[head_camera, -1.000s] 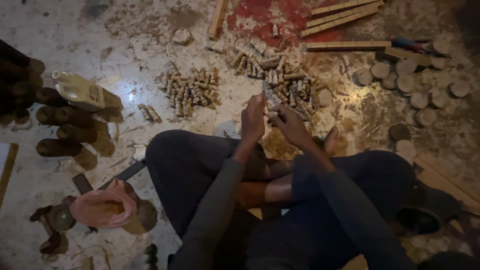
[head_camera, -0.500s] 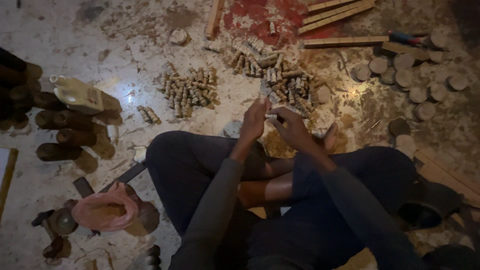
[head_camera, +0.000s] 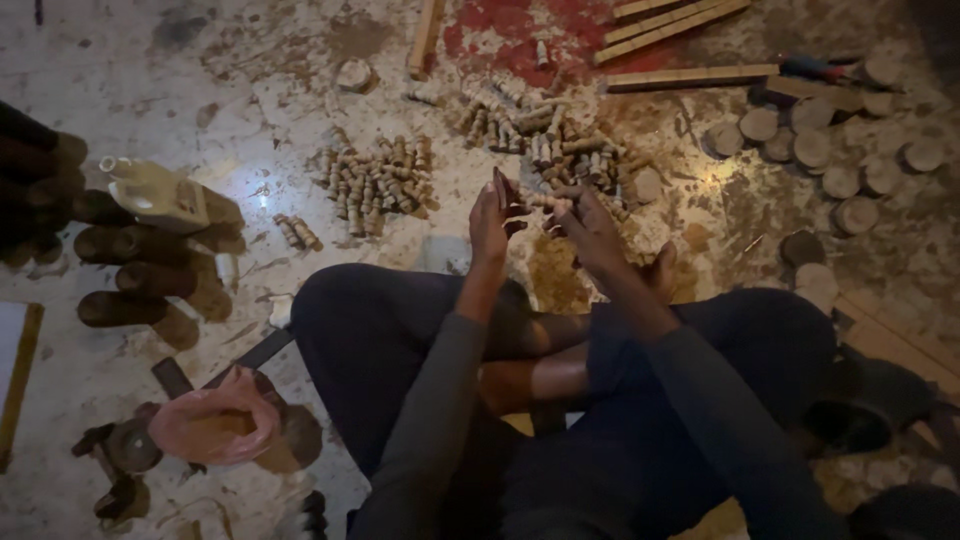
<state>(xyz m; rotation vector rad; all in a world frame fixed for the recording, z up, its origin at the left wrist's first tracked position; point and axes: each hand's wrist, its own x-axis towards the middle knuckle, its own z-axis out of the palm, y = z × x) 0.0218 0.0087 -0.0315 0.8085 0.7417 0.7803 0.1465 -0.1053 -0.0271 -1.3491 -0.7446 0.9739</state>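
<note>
I sit cross-legged on the stained, dusty concrete floor (head_camera: 200, 90), and both hands are raised in front of my knees over the work. My left hand (head_camera: 490, 222) stands upright with its fingers closed together around something thin and dark; I cannot tell what it is, the light is too low. My right hand (head_camera: 590, 228) has its grip pinched on a short pale wooden peg (head_camera: 549, 203), held level between the two hands, its near end touching or just beside the left fingers.

Just beyond my hands lies a loose pile of small tan wooden pegs (head_camera: 545, 145), and to the left of it a second, tidier heap of the same small pegs (head_camera: 378, 177). Round pale wooden discs (head_camera: 815, 150) lie scattered to the right, long wooden slats (head_camera: 690, 75) run across the top, dark turned wooden cylinders (head_camera: 140, 275) lie stacked at the left, and a pink plastic bag (head_camera: 205, 422) sits near my left knee.

I judge this to be the middle of working one peg, trimming or fitting it by hand, with many still in the pile. The next move, as I see it, calls for a steady pinch on the right, the peg kept level, and the left hand pressing squarely so nothing slips toward my fingers.
</note>
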